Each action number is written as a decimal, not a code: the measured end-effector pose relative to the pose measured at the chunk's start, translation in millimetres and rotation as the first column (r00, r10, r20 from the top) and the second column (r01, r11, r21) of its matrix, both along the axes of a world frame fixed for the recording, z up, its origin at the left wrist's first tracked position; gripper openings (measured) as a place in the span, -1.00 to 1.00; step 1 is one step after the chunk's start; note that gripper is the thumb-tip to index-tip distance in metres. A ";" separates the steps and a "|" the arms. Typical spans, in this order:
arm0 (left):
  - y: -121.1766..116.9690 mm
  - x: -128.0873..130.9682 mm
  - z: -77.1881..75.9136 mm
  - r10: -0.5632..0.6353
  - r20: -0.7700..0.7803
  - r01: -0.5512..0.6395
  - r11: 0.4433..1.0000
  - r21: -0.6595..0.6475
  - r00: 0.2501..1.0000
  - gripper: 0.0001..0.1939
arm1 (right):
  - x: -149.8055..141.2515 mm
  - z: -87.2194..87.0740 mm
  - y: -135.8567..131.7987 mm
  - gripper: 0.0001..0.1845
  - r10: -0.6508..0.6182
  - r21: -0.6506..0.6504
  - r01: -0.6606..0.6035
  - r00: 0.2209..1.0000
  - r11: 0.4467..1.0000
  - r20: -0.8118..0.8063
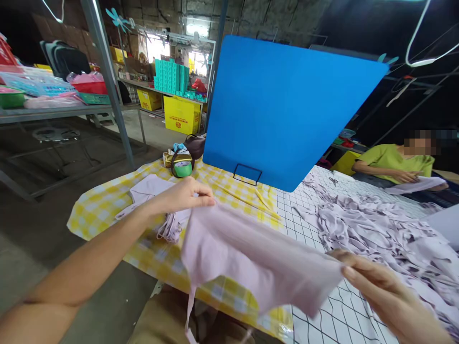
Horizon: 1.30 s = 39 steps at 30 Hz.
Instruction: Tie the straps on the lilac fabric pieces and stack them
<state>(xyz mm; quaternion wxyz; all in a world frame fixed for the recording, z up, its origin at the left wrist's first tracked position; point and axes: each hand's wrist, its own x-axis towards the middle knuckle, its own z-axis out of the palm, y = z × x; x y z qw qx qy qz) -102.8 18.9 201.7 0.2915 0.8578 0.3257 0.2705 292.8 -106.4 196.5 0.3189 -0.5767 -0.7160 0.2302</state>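
A pale lilac bra top (251, 253) with thin straps is stretched out between my two hands above the table. My left hand (191, 195) pinches its upper left corner. The right end is gripped between the thumb and fingers of my right hand (376, 282). One strap dangles below its left side. On the yellow checked cloth behind my left forearm lie folded lilac garments (148, 186) and a small bundle of lilac straps (171, 227). To the right spreads a large heap of lilac garments (376, 224).
A big blue board (287, 105) stands on a wire stand at the table's far side. Green tape (182, 168) sits left of it. Across the table a person in a yellow-green shirt (383, 160) handles lilac cloth. A metal post (107, 76) rises at left.
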 end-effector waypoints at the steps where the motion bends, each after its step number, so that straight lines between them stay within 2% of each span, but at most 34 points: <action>1: 6.8 5.0 -12.6 0.004 -0.032 -0.005 1.000 -0.030 0.999 -0.65 | -6.7 -4.1 3.3 -0.67 0.023 -0.093 -0.026 0.999 0.995 -0.035; 3: 17.5 14.9 -35.3 0.007 -0.101 -0.012 0.999 -0.052 0.995 -0.66 | -17.9 -12.9 8.8 -0.62 0.021 -0.237 -0.041 0.996 0.971 -0.089; 6: 20.5 33.1 -53.8 0.078 -0.115 -0.073 0.996 0.051 0.990 -0.75 | -30.9 -19.6 12.3 -0.58 -0.046 -0.279 0.004 0.988 0.960 -0.147; 8: 11.7 50.0 -52.5 0.104 -0.013 -0.102 0.989 0.108 0.994 -0.83 | -41.5 -17.0 13.2 -0.59 -0.060 -0.295 -0.007 0.974 0.956 -0.218; 9: 4.6 59.9 -48.4 0.078 0.059 -0.083 0.992 0.095 0.995 -0.83 | -48.3 -14.1 14.1 -0.60 -0.060 -0.301 -0.016 0.968 0.953 -0.242; 11: -12.2 81.3 -36.6 -0.048 0.210 0.057 0.998 -0.038 0.976 -0.70 | -65.2 -6.9 18.0 -0.61 -0.052 -0.308 -0.030 0.966 0.951 -0.254; 12: -20.1 91.8 -30.7 -0.128 0.271 0.166 0.978 -0.125 0.954 -0.63 | -74.6 -3.5 21.1 -0.61 -0.039 -0.306 -0.042 0.967 0.951 -0.253; 14: -31.7 110.1 -22.0 -0.249 0.347 0.357 0.886 -0.294 0.904 -0.56 | -92.4 0.9 28.0 -0.61 -0.022 -0.298 -0.066 0.959 0.952 -0.284; 15: -34.5 116.9 -20.0 -0.290 0.362 0.421 0.829 -0.368 0.886 -0.58 | -99.4 1.8 31.2 -0.61 -0.028 -0.306 -0.074 0.948 0.949 -0.318; 17: -34.2 123.7 -19.5 -0.337 0.342 0.471 0.742 -0.477 0.877 -0.72 | -107.2 1.1 35.3 -0.59 -0.070 -0.357 -0.080 0.919 0.931 -0.387; 18: -31.9 123.6 -20.2 -0.348 0.319 0.469 0.722 -0.509 0.882 -0.78 | -107.7 -0.2 35.9 -0.58 -0.096 -0.398 -0.083 0.907 0.914 -0.410; 20: -25.4 117.4 -21.1 -0.352 0.275 0.447 0.710 -0.544 0.895 -0.75 | -103.5 -3.2 34.5 -0.58 -0.103 -0.477 -0.128 0.897 0.870 -0.429; 23: -17.9 101.9 -18.5 -0.332 0.280 0.434 0.699 -0.568 0.901 -0.70 | -94.2 -5.8 29.1 -0.60 -0.004 -0.529 -0.257 0.897 0.809 -0.442; 26: -17.5 93.0 -15.9 -0.375 0.274 0.465 0.693 -0.552 0.885 -0.71 | -93.1 -4.5 24.1 -0.55 0.046 -0.486 -0.279 0.898 0.828 -0.437; 29: -22.2 93.5 -14.7 -0.431 0.221 0.480 0.709 -0.516 0.875 -0.68 | -98.4 -2.7 20.7 -0.57 0.025 -0.430 -0.254 0.883 0.866 -0.469; 32: -26.1 91.7 -7.5 -0.409 0.282 0.497 0.717 -0.489 0.868 -0.66 | -99.1 -6.7 18.5 -0.64 0.043 -0.407 -0.316 0.830 0.857 -0.555; 33: -26.1 88.6 -3.3 -0.391 0.320 0.504 0.716 -0.483 0.863 -0.65 | -97.2 -9.8 17.9 -0.66 0.072 -0.417 -0.368 0.815 0.831 -0.575; 35: -23.2 78.0 5.9 -0.356 0.391 0.517 0.712 -0.474 0.849 -0.63 | -89.6 -17.7 16.0 -0.65 0.148 -0.472 -0.482 0.798 0.738 -0.584; 37: -17.0 63.1 13.0 -0.344 0.445 0.540 0.707 -0.457 0.827 -0.57 | -77.8 -25.7 12.5 -0.64 0.211 -0.533 -0.536 0.807 0.655 -0.552; 38: -13.1 55.0 14.9 -0.351 0.470 0.560 0.700 -0.443 0.810 -0.55 | -70.5 -28.7 9.9 -0.64 0.234 -0.545 -0.530 0.822 0.650 -0.520; 39: -9.2 47.0 15.6 -0.370 0.489 0.586 0.688 -0.428 0.790 -0.53 | -62.6 -30.8 6.7 -0.64 0.249 -0.541 -0.505 0.843 0.673 -0.476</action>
